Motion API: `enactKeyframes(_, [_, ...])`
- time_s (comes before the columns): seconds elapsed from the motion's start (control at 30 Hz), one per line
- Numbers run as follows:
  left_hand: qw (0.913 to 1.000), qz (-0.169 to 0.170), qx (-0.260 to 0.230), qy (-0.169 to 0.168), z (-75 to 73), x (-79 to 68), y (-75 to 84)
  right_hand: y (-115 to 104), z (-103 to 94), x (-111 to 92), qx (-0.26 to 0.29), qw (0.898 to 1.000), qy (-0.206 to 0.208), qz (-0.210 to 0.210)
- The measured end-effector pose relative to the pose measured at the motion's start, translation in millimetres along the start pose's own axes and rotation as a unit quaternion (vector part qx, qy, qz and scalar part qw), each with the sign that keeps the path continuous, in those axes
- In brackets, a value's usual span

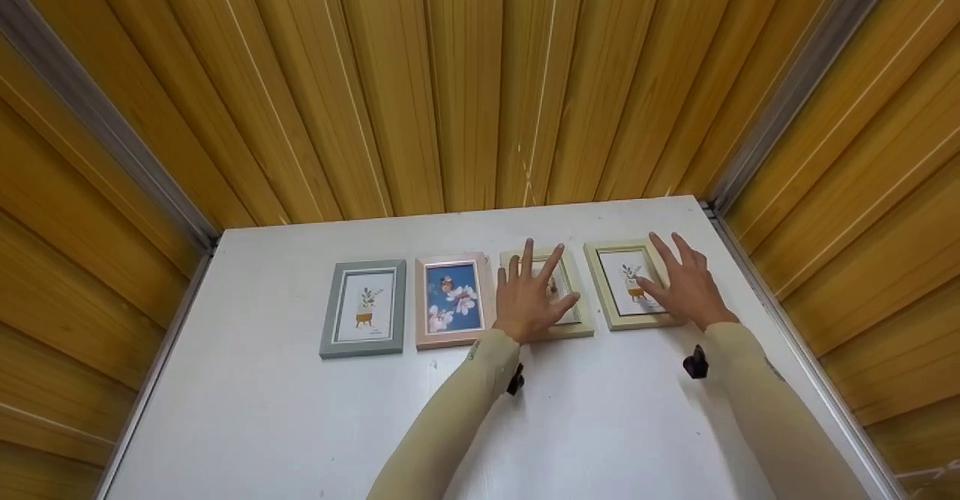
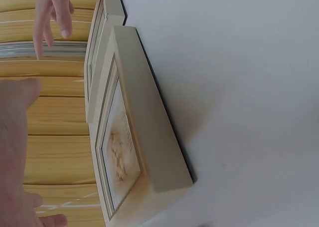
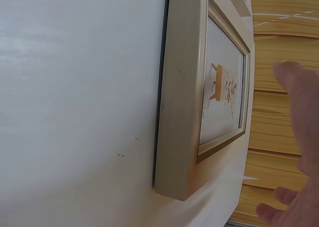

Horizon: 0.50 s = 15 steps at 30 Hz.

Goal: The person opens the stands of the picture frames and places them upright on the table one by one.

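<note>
Four picture frames lie in a row on a white surface; avoiding the count, several frames span the head view's middle. My left hand [image 1: 531, 301] has its fingers spread over the third, a pale green picture frame [image 1: 579, 330], hiding much of its picture. In the left wrist view that frame [image 2: 157, 142] lies flat, with the left hand [image 2: 12, 137] raised off its face. My right hand [image 1: 691, 288] spreads over the right side of the rightmost pale green frame [image 1: 622, 282], which shows a potted plant. The right wrist view shows a gap between this frame [image 3: 182, 97] and the right hand [image 3: 306, 127].
To the left are a pink frame [image 1: 421, 305] with a blossom picture and a grey-blue frame [image 1: 332, 312] with a potted plant. All lie on the white surface [image 1: 247, 410]. Wood-patterned panels [image 1: 465, 80] stand behind it and at both sides, with metal strips at the corners.
</note>
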<state>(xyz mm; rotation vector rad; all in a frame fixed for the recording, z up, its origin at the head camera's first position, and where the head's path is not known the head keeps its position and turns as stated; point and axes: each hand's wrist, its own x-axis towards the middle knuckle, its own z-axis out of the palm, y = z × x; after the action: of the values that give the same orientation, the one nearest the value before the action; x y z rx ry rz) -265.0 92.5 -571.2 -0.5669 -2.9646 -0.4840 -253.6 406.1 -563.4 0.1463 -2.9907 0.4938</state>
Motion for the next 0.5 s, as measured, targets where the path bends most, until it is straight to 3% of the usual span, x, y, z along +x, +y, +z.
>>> enactKeyframes(0.17, [0.9999, -0.003, -0.003, -0.013, 6.7, 9.0, 19.8, 0.1, 0.5, 3.2, -0.002, 1.000, -0.010, 0.014])
enactKeyframes(0.5, [0.9988, -0.010, -0.043, -0.023, 15.4, 17.7, 55.2, -5.6, -5.2, 8.2, 0.032, 0.993, -0.079, 0.081])
